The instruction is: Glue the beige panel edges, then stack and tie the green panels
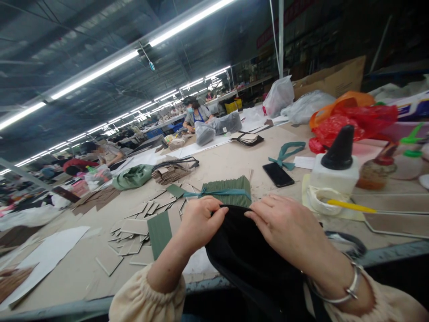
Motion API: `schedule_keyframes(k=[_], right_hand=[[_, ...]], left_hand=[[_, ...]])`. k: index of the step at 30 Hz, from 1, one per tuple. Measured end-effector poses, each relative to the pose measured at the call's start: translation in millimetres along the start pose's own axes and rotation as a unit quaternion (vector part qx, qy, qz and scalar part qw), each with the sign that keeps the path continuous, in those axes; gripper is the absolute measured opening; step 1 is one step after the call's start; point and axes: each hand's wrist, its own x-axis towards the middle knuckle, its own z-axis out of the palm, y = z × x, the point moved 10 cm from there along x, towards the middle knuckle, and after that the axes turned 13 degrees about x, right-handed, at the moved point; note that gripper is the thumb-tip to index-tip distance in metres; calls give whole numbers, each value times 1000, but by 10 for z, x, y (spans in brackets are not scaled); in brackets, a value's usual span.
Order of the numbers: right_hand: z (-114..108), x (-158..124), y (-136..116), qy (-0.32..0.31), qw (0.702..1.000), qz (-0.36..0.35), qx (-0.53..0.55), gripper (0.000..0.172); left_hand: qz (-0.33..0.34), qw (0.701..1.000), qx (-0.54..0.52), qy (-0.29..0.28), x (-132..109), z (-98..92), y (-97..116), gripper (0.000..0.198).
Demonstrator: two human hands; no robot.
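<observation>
A piece of black fabric [254, 250] hangs at the table's front edge, its top rim stretched between my two hands. My left hand [201, 223] pinches the rim at its left end, thumb against fingers. At the right end, my right hand [284, 228] grips the same rim, thumb underneath. The lower part of the fabric drops over the edge and is partly out of sight. Just beyond my hands lies a bundle of green strips [228, 188] tied with a teal band. Left of it are many loose beige pieces [134, 228] and a flat green piece [160, 232].
A phone [278, 173] lies near a teal ribbon [290, 152]. On the right are a white bottle with a black cap [335, 165], a tape roll [325, 199], a yellow pen-like stick [351, 205] and plastic bags [355, 120]. Across the table, a masked co-worker [197, 114] works.
</observation>
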Motion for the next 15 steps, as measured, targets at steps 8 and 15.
schedule_keyframes(k=[8,15], right_hand=[[32,15,-15,-9,1000,4,2,15],[42,19,-15,0,1000,7,-12,16]], left_hand=[[-13,1000,16,-9,42,37,-40,32],[-27,999,8,-19,50,80,-121,33]])
